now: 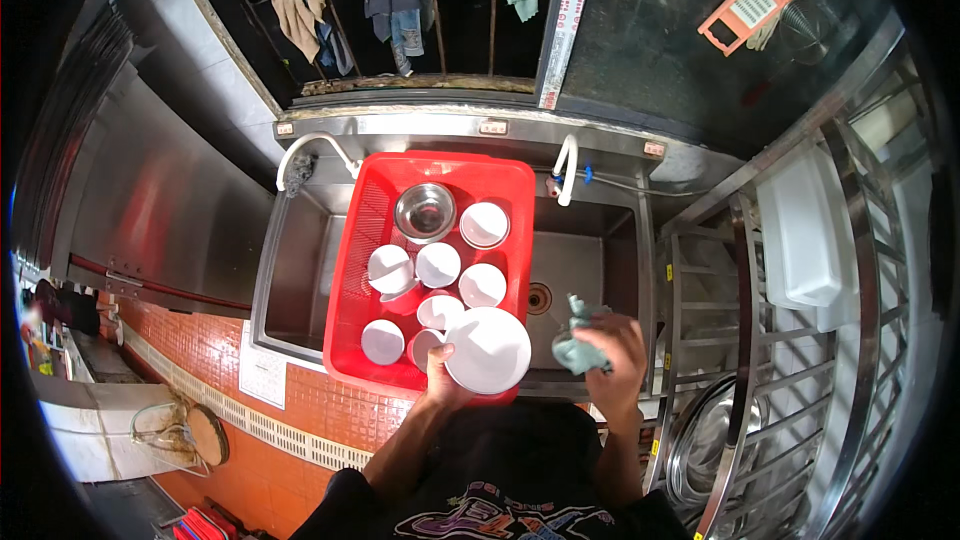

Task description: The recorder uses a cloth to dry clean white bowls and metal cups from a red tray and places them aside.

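My left hand (444, 381) grips the rim of a white bowl (489, 351), thumb over its near left edge. The bowl is above the front right corner of a red plastic basket (429, 158). A crumpled grey-green cloth (579, 352) is held in my right hand (616, 360), over the right sink basin and apart from the bowl. Inside the basket stand several white bowls and cups, among them a white bowl (484, 225) at the right. A round stainless steel bowl (425, 212) sits at the back of the basket.
The basket rests across a stainless steel double sink (600, 270). White curved faucets rise behind it, one at left (315, 136) and one at right (568, 165). A metal rack (742, 315) flanks the right side, holding a white plastic tub (802, 225). Cloths hang on window bars (431, 15).
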Motion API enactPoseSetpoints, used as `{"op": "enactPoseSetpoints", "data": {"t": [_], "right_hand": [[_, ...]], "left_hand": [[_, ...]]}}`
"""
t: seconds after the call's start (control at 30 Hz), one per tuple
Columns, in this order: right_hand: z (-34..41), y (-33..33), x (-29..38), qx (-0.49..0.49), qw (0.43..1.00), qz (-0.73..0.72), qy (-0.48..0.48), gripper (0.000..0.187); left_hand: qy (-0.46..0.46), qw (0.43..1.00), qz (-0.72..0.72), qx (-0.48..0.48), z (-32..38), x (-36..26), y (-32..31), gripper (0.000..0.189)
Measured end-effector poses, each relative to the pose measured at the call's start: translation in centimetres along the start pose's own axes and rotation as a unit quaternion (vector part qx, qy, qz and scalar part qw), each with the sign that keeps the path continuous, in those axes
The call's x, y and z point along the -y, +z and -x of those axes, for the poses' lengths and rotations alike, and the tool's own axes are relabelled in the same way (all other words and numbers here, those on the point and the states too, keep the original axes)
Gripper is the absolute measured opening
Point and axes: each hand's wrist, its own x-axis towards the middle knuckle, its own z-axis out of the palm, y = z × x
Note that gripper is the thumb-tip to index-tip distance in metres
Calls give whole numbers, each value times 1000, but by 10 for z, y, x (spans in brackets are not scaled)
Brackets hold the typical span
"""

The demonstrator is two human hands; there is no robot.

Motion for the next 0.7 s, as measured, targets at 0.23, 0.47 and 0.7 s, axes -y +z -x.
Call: {"op": "enactPoseSetpoints", "data": {"t": [0.23,0.47,0.7], "right_hand": [[11,28,18,-127,937,-306,116,70],[21,49,30,30,968,-213,126,60],[20,59,27,-6,988,-89,125,40]], "left_hand": [[-25,997,-27,69,-12,16,-19,100],[68,952,-253,159,-17,12,-3,110],[84,927,-328,159,-7,5,14,99]]}}
